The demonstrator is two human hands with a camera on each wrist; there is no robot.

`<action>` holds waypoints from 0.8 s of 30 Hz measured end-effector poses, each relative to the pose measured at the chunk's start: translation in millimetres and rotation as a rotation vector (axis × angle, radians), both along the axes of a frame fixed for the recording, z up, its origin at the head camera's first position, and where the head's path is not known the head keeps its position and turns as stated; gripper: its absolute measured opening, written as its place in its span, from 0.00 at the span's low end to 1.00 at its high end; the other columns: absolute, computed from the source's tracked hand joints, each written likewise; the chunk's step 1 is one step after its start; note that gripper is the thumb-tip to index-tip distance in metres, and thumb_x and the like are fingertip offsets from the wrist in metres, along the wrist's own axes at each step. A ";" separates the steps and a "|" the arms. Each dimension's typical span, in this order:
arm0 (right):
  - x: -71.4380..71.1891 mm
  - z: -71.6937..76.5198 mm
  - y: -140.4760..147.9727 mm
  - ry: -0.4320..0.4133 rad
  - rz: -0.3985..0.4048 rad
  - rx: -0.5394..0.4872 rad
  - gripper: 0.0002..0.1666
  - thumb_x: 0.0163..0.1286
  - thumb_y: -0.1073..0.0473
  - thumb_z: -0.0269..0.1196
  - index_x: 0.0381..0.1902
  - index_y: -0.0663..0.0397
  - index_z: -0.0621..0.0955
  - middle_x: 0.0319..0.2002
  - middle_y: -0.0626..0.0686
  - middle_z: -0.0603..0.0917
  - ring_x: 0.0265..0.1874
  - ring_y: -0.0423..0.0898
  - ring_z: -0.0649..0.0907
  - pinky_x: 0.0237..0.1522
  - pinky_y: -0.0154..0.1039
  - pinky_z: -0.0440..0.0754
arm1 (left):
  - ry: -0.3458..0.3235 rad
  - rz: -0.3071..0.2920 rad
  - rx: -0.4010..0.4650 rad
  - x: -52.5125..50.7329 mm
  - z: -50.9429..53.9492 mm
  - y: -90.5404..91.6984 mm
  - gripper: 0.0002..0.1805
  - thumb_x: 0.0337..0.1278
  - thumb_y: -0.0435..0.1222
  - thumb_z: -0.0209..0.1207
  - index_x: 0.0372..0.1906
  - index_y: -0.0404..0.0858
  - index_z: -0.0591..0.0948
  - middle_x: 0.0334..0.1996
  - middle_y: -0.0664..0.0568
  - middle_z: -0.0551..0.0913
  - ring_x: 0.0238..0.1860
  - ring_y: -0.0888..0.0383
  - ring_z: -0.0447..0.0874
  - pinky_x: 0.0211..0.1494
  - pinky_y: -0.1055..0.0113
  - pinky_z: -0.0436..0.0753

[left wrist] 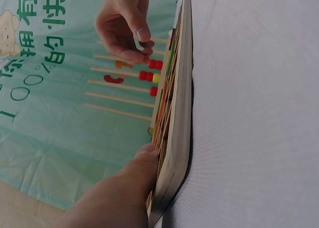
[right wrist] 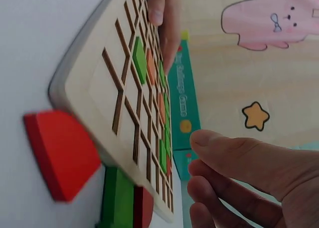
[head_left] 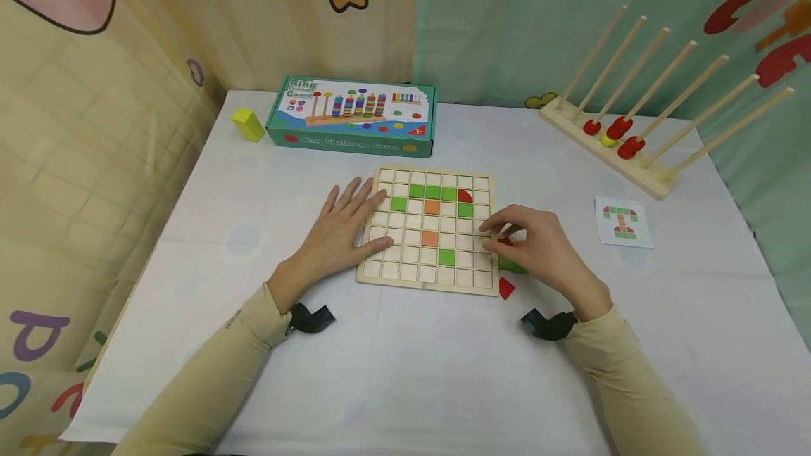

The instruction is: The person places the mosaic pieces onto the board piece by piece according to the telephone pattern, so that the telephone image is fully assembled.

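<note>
A wooden grid board [head_left: 393, 271] lies on the white table with several green squares, two orange squares [head_left: 429, 238] and one red rounded piece [head_left: 465, 195] in its cells. My left hand [head_left: 336, 234] rests on the board's left edge with fingers spread, its thumb [left wrist: 144, 160] touching the rim. Over the right edge hovers my right hand [head_left: 535, 241], loosely bent; thumb and fingertips are apart and no piece shows between them. Beneath it, partly hidden, lie loose green pieces [right wrist: 117, 195] and a dark red one [right wrist: 143, 205]. A red rounded piece [right wrist: 62, 153] lies by the board's near right corner.
A green game box [head_left: 355, 143] stands behind the board, with a yellow-green block [head_left: 248, 124] to its left. At the back right is a wooden peg rack [head_left: 608, 150] with a few red and yellow rings. A pattern card [head_left: 624, 222] lies right of my right hand.
</note>
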State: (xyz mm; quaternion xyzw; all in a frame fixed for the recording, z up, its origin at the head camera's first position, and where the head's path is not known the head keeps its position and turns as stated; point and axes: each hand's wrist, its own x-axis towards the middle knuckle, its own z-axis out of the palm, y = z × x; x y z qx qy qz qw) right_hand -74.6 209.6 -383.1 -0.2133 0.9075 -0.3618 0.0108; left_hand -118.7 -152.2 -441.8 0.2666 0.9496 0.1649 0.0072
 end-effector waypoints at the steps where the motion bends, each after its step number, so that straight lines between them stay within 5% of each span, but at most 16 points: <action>1: -0.3 1.1 6.0 0.001 -0.009 0.007 0.15 0.63 0.65 0.78 0.48 0.53 0.89 0.44 0.50 0.91 0.40 0.48 0.88 0.44 0.53 0.89 | -0.001 0.000 0.001 0.0 0.1 0.0 0.51 0.68 0.68 0.56 0.85 0.47 0.57 0.87 0.46 0.48 0.87 0.45 0.39 0.87 0.42 0.37; 14: 12.5 -6.4 54.3 -0.026 -0.064 0.143 0.17 0.62 0.69 0.76 0.48 0.50 0.90 0.46 0.47 0.91 0.44 0.46 0.86 0.49 0.47 0.87 | 0.002 -0.001 0.004 0.7 1.8 -0.4 0.51 0.67 0.68 0.56 0.85 0.46 0.57 0.87 0.45 0.49 0.87 0.45 0.39 0.87 0.41 0.37; 24: 4.7 -9.7 59.5 0.029 -0.018 0.208 0.19 0.60 0.70 0.77 0.49 0.52 0.90 0.43 0.49 0.89 0.42 0.47 0.86 0.46 0.51 0.87 | 0.003 -0.003 0.016 1.8 2.5 0.4 0.51 0.67 0.67 0.57 0.85 0.46 0.58 0.86 0.44 0.49 0.87 0.44 0.39 0.87 0.41 0.37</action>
